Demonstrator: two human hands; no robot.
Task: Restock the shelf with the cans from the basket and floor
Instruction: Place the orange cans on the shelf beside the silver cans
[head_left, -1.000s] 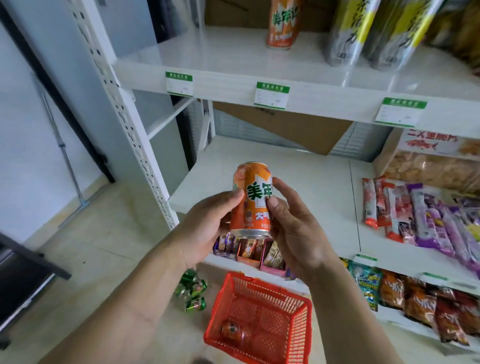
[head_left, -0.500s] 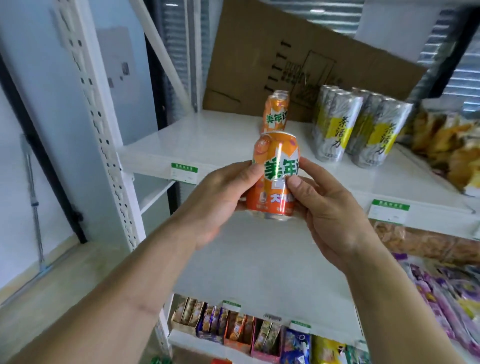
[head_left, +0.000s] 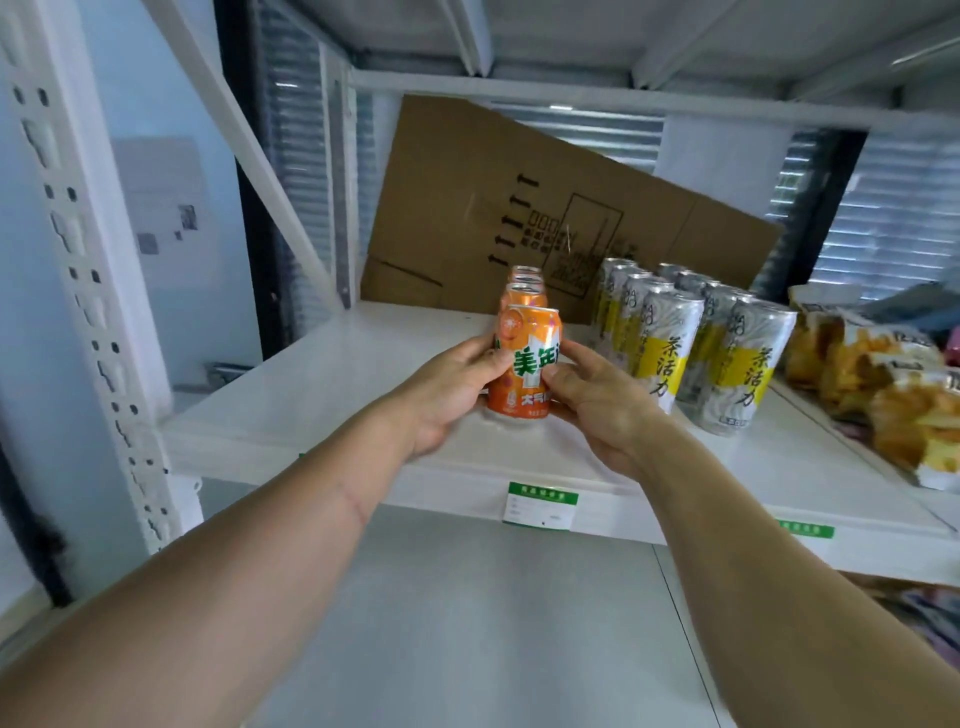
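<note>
An orange can (head_left: 524, 395) with green lettering stands upright on the white shelf (head_left: 291, 415), its base on or just above the board. My left hand (head_left: 447, 389) grips its left side and my right hand (head_left: 592, 400) grips its right side, thumbs on the label. Directly behind it a short row of orange cans (head_left: 525, 283) runs toward the back of the shelf. The basket and the floor are out of view.
Two rows of silver-and-yellow tall cans (head_left: 701, 343) stand just right of the orange row. Snack bags (head_left: 872, 395) lie at the far right. A cardboard sheet (head_left: 519, 218) leans at the back. The white perforated upright (head_left: 83, 260) rises at the left.
Both hands carried the orange can up from waist height and forward onto the upper shelf, in front of the orange row. The view rose from the basket and floor to this shelf.
</note>
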